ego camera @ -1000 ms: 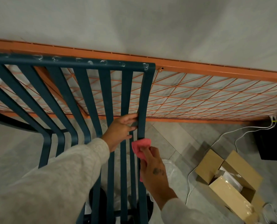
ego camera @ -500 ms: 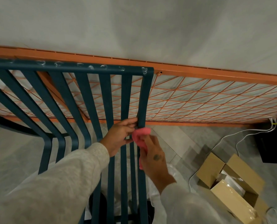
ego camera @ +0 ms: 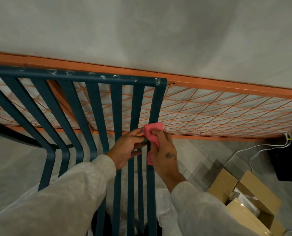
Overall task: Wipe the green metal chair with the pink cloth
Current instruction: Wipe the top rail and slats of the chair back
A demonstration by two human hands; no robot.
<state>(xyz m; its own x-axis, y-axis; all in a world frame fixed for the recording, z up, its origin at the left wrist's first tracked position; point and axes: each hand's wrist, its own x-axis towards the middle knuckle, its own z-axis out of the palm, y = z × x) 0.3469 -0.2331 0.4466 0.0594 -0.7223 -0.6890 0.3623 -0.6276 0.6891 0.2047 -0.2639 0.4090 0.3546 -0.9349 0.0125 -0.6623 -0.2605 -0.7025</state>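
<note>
The dark green metal chair (ego camera: pixel 94 103) fills the left and middle of the view, its slatted back rising to a top rail with pale smudges. My right hand (ego camera: pixel 165 150) presses the bunched pink cloth (ego camera: pixel 152 132) against the rightmost slat, about halfway up. Just left of the cloth, my left hand (ego camera: pixel 126 149) pinches the same slat with its fingers. Both forearms wear light grey sleeves. The chair's lower part is hidden by my arms.
An orange metal frame with wire mesh (ego camera: pixel 218 114) leans against the grey wall behind the chair. An open cardboard box (ego camera: pixel 240 201) sits on the floor at lower right. White cables (ego camera: pixel 261 147) run to a black box (ego camera: pixel 289 159) at the right edge.
My right hand has slid the pink cloth upward along the rightmost slat, up to and past my left hand's fingers. The left hand keeps its grip at nearly the same spot.
</note>
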